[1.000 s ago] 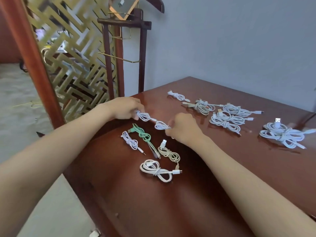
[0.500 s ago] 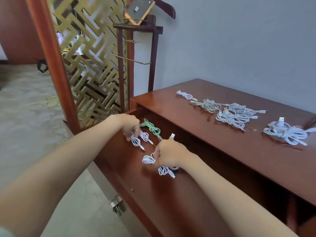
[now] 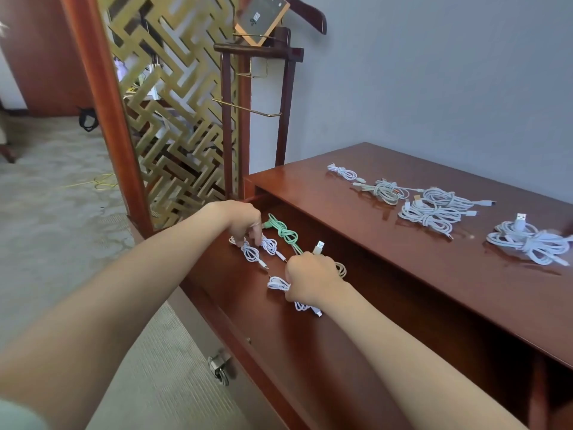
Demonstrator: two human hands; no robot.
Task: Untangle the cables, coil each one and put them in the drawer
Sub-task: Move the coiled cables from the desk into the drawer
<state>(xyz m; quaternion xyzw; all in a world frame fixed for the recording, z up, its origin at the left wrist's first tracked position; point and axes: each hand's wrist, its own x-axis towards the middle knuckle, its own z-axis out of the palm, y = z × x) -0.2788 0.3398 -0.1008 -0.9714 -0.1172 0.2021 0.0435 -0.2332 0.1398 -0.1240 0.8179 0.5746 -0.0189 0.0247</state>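
Desk top (image 3: 387,259): about five knotted cable bundles (image 3: 429,215) lie up here, all coiled and none in a tangle, so I'd say stowing them is what remains.
Drawer (image 3: 310,352): pulled open under the top. It holds a handful of coils at its left end, so I'd judge the job roughly half done.
Right hand (image 3: 310,279): reaching down into the drawer, back of the hand up, fingers curled round a white coil (image 3: 277,284) that lies on the drawer floor.
Left hand (image 3: 243,220): knuckles up, fingertips pinching a small white coil (image 3: 269,246) low over the drawer's left end.
Green cable (image 3: 283,231): knotted and lying in the drawer between the two hands.
Beige coil (image 3: 340,270): also in the drawer, just beside the right hand.
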